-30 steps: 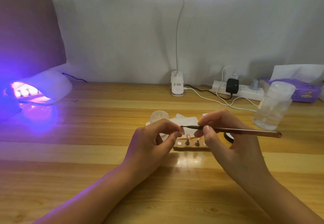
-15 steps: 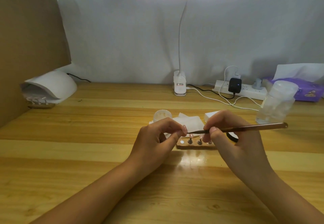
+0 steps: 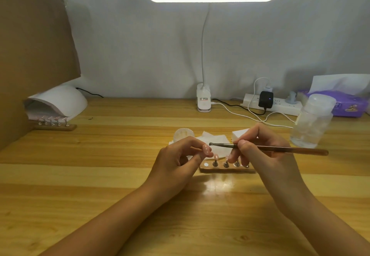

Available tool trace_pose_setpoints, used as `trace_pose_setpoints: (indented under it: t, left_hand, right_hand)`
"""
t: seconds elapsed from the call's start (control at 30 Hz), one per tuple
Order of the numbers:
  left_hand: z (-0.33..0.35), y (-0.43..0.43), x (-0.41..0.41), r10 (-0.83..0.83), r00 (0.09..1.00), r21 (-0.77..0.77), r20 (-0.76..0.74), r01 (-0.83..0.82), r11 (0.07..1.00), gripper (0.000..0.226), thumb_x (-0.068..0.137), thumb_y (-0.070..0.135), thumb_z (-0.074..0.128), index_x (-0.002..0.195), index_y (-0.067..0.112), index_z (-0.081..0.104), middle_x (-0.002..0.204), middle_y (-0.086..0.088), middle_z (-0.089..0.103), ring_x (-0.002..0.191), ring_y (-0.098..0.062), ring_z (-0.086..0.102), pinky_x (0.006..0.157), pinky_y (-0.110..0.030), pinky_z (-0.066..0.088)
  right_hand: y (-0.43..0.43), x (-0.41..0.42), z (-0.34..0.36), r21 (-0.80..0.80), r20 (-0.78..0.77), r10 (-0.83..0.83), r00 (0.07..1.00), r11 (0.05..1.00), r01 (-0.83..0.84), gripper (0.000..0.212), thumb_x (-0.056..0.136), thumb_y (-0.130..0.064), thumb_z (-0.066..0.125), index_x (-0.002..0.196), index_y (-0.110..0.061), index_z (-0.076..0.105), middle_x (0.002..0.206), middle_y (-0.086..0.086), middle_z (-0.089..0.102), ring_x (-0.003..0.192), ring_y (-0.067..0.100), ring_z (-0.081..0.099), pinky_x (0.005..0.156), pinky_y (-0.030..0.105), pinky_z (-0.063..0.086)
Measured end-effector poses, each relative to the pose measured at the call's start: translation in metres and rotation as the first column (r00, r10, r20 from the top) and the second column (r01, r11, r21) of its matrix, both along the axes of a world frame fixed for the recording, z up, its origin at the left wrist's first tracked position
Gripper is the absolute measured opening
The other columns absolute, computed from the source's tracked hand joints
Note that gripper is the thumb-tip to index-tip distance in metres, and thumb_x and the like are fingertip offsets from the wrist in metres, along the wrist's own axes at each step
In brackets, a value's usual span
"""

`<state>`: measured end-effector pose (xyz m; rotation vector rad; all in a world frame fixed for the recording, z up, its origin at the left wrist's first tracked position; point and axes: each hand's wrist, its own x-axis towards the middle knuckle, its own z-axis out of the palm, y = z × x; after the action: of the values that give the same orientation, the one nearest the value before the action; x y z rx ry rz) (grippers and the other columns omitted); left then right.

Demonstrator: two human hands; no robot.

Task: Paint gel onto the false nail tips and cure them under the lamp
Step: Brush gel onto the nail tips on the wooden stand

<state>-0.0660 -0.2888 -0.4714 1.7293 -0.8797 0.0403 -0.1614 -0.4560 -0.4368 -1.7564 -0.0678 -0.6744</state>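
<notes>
Brush (image 3: 280, 149) lies pinched in my right hand (image 3: 266, 155), fingers closed round its shaft, bristle end pointing left and just beside the pink nail tip (image 3: 206, 149). My left hand (image 3: 176, 159) holds that tip nipped between thumb and fingertips, above the left end of the wooden holder (image 3: 224, 169) on the table (image 3: 120, 175). More tips stand on the holder's metal pegs, partly hidden behind my right fingers. Far left, the curing lamp (image 3: 60, 103) sits unlit, with a second holder of nail tips (image 3: 54, 124) at its mouth. A small jar (image 3: 183, 134) stands behind my left hand.
</notes>
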Motion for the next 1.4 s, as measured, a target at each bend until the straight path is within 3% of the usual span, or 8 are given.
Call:
trace_pose_setpoints:
  t: [0.27, 0.47, 0.63, 1.07, 1.27, 1.4]
  left_hand:
    - [-0.0007, 0.0008, 0.0013, -0.019, 1.000, -0.001, -0.002, 0.019, 1.000, 0.005, 0.095, 0.019, 0.061, 0.095, 0.022, 0.065, 0.096, 0.009, 0.076, 0.045, -0.040, 0.045, 0.041, -0.051, 0.041]
    - [0.0008, 0.0005, -0.0005, -0.034, 0.999, -0.035, 0.022, 0.034, 0.999, 0.010, 0.090, 0.036, 0.058, 0.091, 0.028, 0.064, 0.096, 0.010, 0.076, 0.042, -0.039, 0.043, 0.038, -0.047, 0.038]
    - [-0.0020, 0.0002, 0.0012, -0.028, 1.000, -0.023, -0.002, 0.028, 0.999, 0.005, 0.095, 0.024, 0.060, 0.092, 0.023, 0.064, 0.098, 0.009, 0.076, 0.043, -0.041, 0.044, 0.039, -0.049, 0.040]
    - [-0.0028, 0.0008, 0.0018, -0.040, 0.998, -0.035, 0.054, 0.042, 0.998, 0.009, 0.091, 0.037, 0.057, 0.091, 0.032, 0.064, 0.098, 0.010, 0.075, 0.042, -0.036, 0.048, 0.039, -0.048, 0.041]
    - [-0.0027, 0.0014, 0.0013, -0.018, 0.999, -0.042, 0.039, 0.019, 0.999, 0.012, 0.091, 0.032, 0.059, 0.094, 0.022, 0.066, 0.098, 0.010, 0.075, 0.046, -0.042, 0.046, 0.041, -0.049, 0.042]
    - [-0.0045, 0.0017, 0.0026, -0.005, 0.999, -0.042, 0.035, 0.006, 0.999, 0.005, 0.095, 0.017, 0.062, 0.094, 0.021, 0.066, 0.096, 0.010, 0.075, 0.044, -0.034, 0.047, 0.041, -0.045, 0.041]
  right_hand:
    - [0.0019, 0.0002, -0.0018, -0.024, -0.055, 0.054, 0.997, 0.998, -0.056, 0.007, 0.091, -0.005, 0.058, 0.084, -0.006, 0.061, 0.072, 0.008, 0.073, 0.069, 0.010, 0.068, 0.061, 0.018, 0.051]
    - [-0.0003, 0.0002, -0.0009, 0.000, -0.056, 0.052, 0.997, 0.999, -0.052, 0.010, 0.090, 0.003, 0.056, 0.082, -0.002, 0.060, 0.067, 0.009, 0.071, 0.063, 0.008, 0.067, 0.060, 0.014, 0.049]
    - [-0.0009, -0.0001, 0.0000, 0.013, -0.041, 0.007, 0.999, 1.000, -0.007, 0.010, 0.089, -0.001, 0.057, 0.080, -0.005, 0.061, 0.066, 0.009, 0.071, 0.060, 0.009, 0.066, 0.056, 0.017, 0.050]
    - [0.0001, -0.0005, -0.0006, -0.020, -0.049, 0.002, 0.999, 1.000, -0.003, 0.009, 0.090, -0.005, 0.057, 0.082, -0.006, 0.060, 0.067, 0.007, 0.072, 0.060, 0.007, 0.065, 0.056, 0.017, 0.050]
    - [-0.0009, -0.0014, 0.0032, -0.020, -0.024, -0.008, 1.000, 1.000, 0.008, 0.011, 0.088, 0.002, 0.058, 0.088, -0.007, 0.063, 0.071, 0.005, 0.071, 0.064, 0.008, 0.066, 0.057, 0.017, 0.051]
    - [0.0005, -0.0016, 0.0026, -0.044, -0.068, 0.021, 0.997, 0.999, -0.024, 0.012, 0.086, 0.001, 0.065, 0.088, -0.011, 0.063, 0.075, 0.003, 0.071, 0.069, 0.012, 0.068, 0.061, 0.019, 0.054]
